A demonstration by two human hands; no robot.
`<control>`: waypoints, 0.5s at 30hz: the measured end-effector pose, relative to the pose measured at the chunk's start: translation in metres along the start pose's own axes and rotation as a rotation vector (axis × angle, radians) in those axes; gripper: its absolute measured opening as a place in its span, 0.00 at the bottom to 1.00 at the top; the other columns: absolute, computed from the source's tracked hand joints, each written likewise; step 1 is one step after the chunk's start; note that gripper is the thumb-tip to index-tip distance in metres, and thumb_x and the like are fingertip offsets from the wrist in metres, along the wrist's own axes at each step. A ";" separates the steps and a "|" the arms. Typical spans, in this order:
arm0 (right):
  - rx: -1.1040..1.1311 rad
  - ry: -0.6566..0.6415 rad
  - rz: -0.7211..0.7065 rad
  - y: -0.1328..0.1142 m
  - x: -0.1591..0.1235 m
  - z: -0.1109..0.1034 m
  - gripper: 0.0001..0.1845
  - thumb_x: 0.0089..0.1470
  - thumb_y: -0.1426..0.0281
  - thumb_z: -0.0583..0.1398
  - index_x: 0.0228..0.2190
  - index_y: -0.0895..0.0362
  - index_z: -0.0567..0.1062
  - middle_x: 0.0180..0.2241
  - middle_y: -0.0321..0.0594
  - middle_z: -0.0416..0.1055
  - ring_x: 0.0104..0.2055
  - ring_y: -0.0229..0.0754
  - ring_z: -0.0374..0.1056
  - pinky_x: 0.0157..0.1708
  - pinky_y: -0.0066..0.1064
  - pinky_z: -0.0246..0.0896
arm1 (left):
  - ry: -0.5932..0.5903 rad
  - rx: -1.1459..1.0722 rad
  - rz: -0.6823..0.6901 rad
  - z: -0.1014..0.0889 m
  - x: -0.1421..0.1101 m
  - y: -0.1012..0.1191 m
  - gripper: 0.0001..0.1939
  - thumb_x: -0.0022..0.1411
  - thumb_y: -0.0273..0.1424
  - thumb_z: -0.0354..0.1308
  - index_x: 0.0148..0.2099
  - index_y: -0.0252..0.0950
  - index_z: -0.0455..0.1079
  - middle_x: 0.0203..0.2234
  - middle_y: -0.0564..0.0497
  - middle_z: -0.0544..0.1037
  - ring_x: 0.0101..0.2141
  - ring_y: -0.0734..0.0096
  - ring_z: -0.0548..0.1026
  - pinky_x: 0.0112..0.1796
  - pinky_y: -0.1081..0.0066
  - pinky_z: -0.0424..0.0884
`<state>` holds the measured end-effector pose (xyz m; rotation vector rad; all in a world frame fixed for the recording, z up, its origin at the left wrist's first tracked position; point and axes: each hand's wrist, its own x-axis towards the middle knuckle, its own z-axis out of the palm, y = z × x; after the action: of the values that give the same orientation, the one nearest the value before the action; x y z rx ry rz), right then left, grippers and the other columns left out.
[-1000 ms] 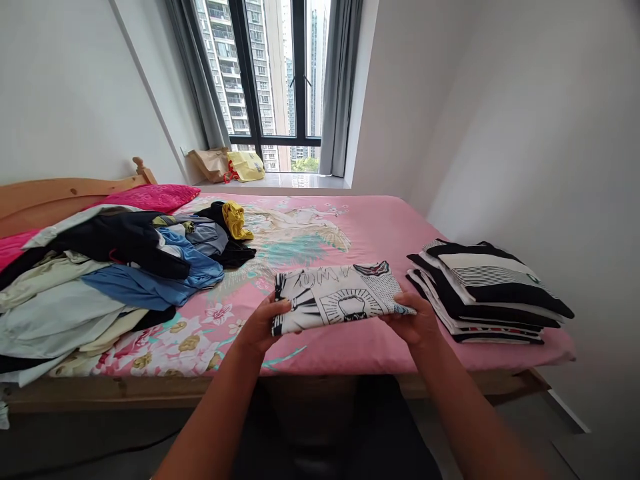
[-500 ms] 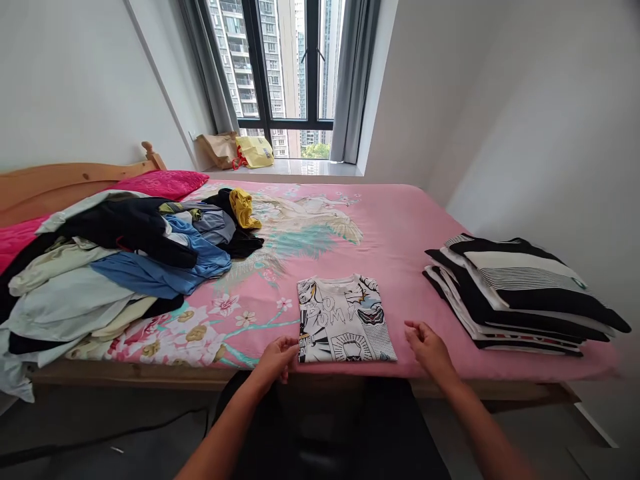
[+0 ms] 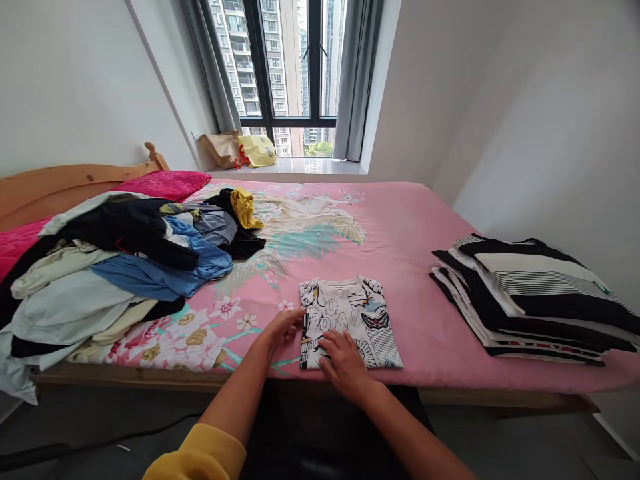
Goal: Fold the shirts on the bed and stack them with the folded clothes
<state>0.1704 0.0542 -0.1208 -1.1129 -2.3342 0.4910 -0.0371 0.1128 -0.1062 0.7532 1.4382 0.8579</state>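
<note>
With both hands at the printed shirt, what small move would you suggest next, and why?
I would probably sweep the right hand gently across the printed shirt to smooth it: the shirt lies folded on the bed, the right hand rests on its lower front, and the left hand is at its left edge.

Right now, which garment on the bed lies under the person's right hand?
The folded white shirt with black print, between the loose heap and the folded stack. Only it has the right hand resting on it; neither pile is touched.
</note>
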 end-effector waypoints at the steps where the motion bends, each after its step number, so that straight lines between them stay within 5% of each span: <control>1: -0.017 -0.026 0.005 -0.001 0.000 0.002 0.18 0.57 0.68 0.54 0.49 0.54 0.68 0.55 0.44 0.63 0.61 0.48 0.53 0.62 0.51 0.39 | -0.007 0.005 -0.013 0.000 0.003 0.001 0.20 0.41 0.44 0.65 0.27 0.34 0.64 0.15 0.59 0.64 0.12 0.86 0.49 0.16 0.77 0.40; 6: -0.081 -0.094 0.003 0.000 -0.002 0.003 0.22 0.59 0.65 0.52 0.55 0.53 0.64 0.59 0.43 0.58 0.63 0.48 0.48 0.62 0.52 0.35 | 0.057 -0.007 0.041 0.010 0.008 -0.004 0.14 0.41 0.34 0.66 0.24 0.34 0.64 0.11 0.59 0.63 0.12 0.83 0.55 0.15 0.77 0.45; 15: -0.150 -0.098 -0.049 0.008 -0.009 0.015 0.28 0.57 0.60 0.54 0.59 0.50 0.59 0.63 0.42 0.50 0.66 0.49 0.41 0.63 0.51 0.31 | -0.043 -0.132 -0.005 -0.003 0.038 0.012 0.15 0.48 0.42 0.58 0.27 0.35 0.62 0.14 0.61 0.59 0.11 0.87 0.48 0.13 0.80 0.43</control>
<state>0.1718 0.0505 -0.1395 -1.1183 -2.5118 0.3651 -0.0431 0.1513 -0.1153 0.6644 1.3313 0.9181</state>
